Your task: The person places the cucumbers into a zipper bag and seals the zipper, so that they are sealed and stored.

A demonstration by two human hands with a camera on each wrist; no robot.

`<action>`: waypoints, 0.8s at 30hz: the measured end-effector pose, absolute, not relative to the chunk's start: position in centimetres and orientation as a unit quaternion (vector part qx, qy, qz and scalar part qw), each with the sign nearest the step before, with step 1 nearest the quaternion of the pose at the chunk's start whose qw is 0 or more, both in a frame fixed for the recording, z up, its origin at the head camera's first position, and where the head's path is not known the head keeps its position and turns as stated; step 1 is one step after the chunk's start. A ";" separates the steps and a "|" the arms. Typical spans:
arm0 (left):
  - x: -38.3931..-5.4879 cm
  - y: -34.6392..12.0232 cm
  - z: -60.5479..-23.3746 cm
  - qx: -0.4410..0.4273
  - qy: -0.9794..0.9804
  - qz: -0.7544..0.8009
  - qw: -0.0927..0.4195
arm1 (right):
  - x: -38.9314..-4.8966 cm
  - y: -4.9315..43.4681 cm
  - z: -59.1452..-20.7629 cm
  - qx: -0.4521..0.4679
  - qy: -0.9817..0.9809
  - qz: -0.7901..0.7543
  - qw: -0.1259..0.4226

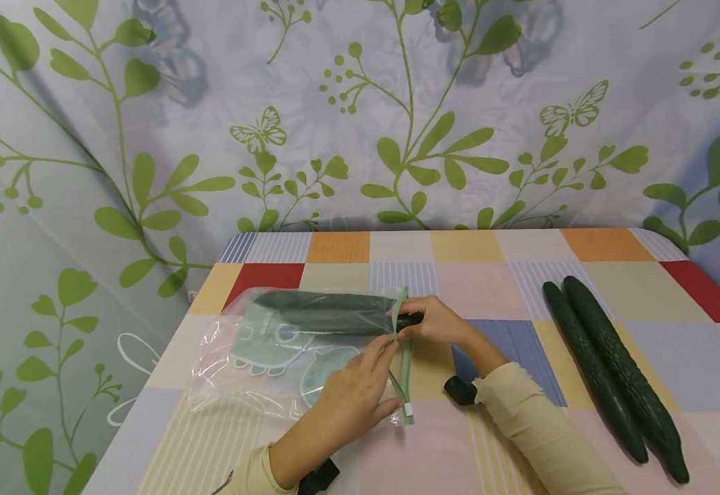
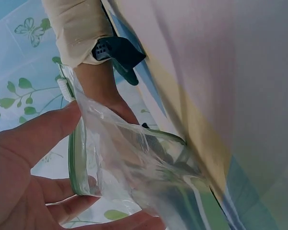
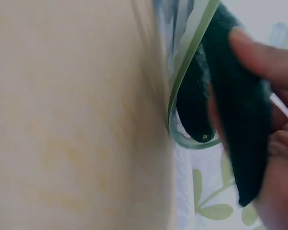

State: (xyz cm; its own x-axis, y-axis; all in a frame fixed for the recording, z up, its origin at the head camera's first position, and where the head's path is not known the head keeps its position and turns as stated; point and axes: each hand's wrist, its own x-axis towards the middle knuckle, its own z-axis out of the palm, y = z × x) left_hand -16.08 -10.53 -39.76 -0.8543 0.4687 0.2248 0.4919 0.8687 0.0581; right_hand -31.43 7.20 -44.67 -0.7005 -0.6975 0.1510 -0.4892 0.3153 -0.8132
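Note:
A clear zip bag [image 1: 217,385] with a green-edged mouth and pale printed shapes lies on the table, its opening facing right. Inside it is a dark green cucumber [image 3: 194,108]. My right hand [image 1: 434,320] grips a second cucumber [image 3: 240,115] by its end, most of its length in the bag and the tip outside. At the near side of the mouth, my left hand [image 1: 350,385] holds the bag's edge, thumb [image 2: 53,129] and fingers spread apart along the rim. The white slider [image 2: 66,89] sits close to the thumb.
Two more cucumbers, a smoother one [image 1: 595,371] and a bumpy one [image 1: 628,371], lie side by side at the table's right. A patchwork cloth [image 1: 465,282] covers the table. Behind hangs a leaf-patterned curtain [image 1: 310,172]. Black devices [image 1: 460,390] sit at both wrists.

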 end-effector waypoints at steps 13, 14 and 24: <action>-16.0 -10.0 -40.7 -0.252 -0.963 -0.057 0.079 | -31.5 7.6 -45.9 -0.367 0.836 -0.389 0.123; -16.0 -9.9 -40.7 -0.251 -0.963 -0.059 0.075 | -31.5 7.6 -45.8 -0.368 0.837 -0.386 0.123; -16.0 -9.7 -41.0 -0.250 -0.965 -0.060 0.058 | -31.5 10.2 -44.1 -0.344 0.863 -0.340 0.148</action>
